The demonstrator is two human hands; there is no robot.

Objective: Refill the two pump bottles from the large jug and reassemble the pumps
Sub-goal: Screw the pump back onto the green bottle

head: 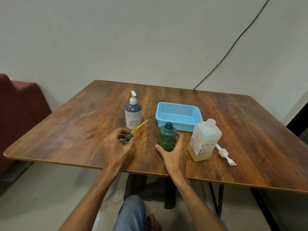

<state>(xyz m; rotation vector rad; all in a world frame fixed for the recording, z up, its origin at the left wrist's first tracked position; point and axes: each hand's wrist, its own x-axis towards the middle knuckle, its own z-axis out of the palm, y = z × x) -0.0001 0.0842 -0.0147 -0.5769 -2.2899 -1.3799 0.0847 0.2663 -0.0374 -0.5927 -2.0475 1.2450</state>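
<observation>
A small teal bottle (167, 137) stands uncapped near the table's front, about half full of green liquid. My right hand (173, 152) wraps around its lower part. My left hand (117, 144) pinches a grey pump head (127, 138) whose yellow-wet dip tube points up and to the right over the table. A white-and-purple pump bottle (133, 114) stands behind, its white pump fitted. The large translucent jug (205, 140) stands at the right, uncapped, with yellow liquid low inside. Its white pump (225, 155) lies on the table beside it.
A light blue mesh basket (179, 116) sits behind the teal bottle and jug. The wooden table (241, 130) has its front edge close to my body. A dark red seat (20, 105) stands at the left. A black cable (233, 45) runs down the wall.
</observation>
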